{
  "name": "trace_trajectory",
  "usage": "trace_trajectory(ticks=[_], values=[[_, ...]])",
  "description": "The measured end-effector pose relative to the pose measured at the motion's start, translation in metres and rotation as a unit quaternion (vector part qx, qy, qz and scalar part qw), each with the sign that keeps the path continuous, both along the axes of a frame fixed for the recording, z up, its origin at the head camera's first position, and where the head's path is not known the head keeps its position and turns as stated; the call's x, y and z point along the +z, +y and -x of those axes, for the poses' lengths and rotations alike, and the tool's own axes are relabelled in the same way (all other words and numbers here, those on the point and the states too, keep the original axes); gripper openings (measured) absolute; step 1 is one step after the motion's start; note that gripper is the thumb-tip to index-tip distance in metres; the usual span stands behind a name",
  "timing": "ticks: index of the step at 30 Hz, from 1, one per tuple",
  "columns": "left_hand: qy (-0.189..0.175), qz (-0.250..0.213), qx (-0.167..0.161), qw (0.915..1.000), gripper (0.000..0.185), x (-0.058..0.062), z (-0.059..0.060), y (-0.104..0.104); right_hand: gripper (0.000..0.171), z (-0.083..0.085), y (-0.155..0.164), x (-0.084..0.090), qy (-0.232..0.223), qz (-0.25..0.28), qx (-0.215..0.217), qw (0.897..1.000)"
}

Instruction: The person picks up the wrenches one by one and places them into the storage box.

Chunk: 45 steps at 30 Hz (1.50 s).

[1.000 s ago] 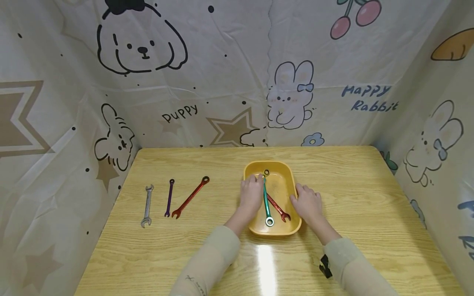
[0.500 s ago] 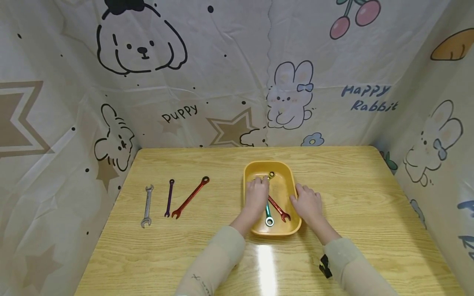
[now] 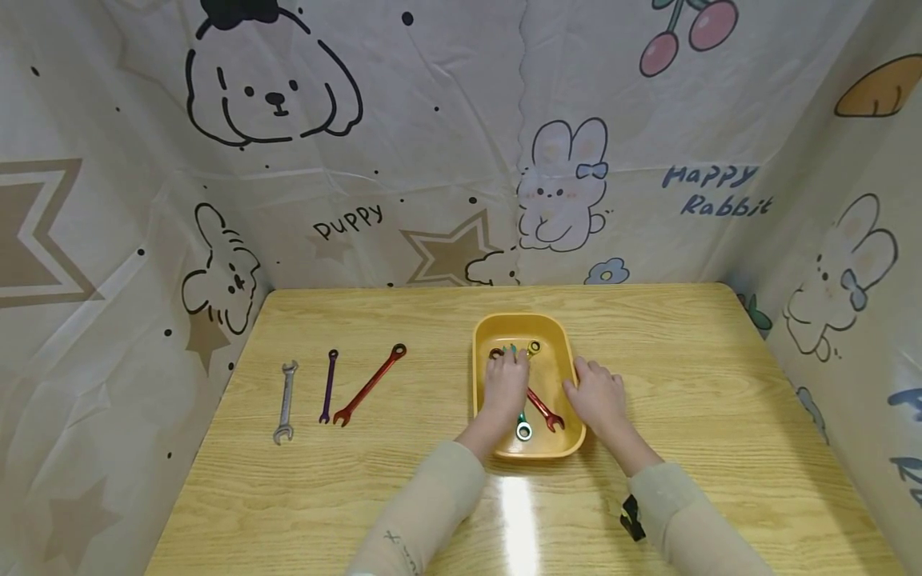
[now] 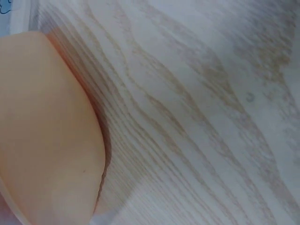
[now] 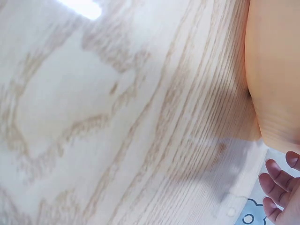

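A yellow tray sits mid-table and holds several wrenches. A green wrench and a red wrench stick out from under my left hand, which lies over them inside the tray. At its fingertips show a yellow ring head and a dark ring head. My right hand rests against the tray's right rim, fingers relaxed. The left wrist view shows only the tray wall and wood; the tray wall also fills the right wrist view's upper right.
On the wooden table, left of the tray, lie a silver wrench, a purple wrench and a red wrench side by side. Printed cloth walls close in the back and both sides.
My left hand has slid rightward over the wrenches in the tray. The yellow ring head has shifted right and nearer, and a dark ring head now shows. The right hand stayed put.
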State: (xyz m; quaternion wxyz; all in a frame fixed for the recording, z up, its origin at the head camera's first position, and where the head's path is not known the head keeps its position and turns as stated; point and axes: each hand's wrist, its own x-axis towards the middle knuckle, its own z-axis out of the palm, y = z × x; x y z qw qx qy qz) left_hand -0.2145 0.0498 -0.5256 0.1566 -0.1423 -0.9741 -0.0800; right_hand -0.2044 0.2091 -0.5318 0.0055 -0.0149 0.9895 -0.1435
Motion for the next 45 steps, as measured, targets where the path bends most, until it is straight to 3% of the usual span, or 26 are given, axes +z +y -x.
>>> trace_trajectory(ticks=[21,31,45], values=[[0.022,0.024,-0.013,0.9994,0.023,-0.021,-0.004,0.009,0.041,-0.002,-0.001,0.001,0.001,0.000,0.001,1.000],[-0.045,0.032,-0.030,0.9980,0.027,-0.017,-0.006,0.010,0.041,-0.001,-0.001,0.000,0.004,-0.002,0.000,1.000],[-0.063,0.036,-0.024,0.9971,0.030,-0.022,-0.005,0.014,0.041,-0.001,-0.001,-0.001,0.005,0.006,-0.004,1.000]])
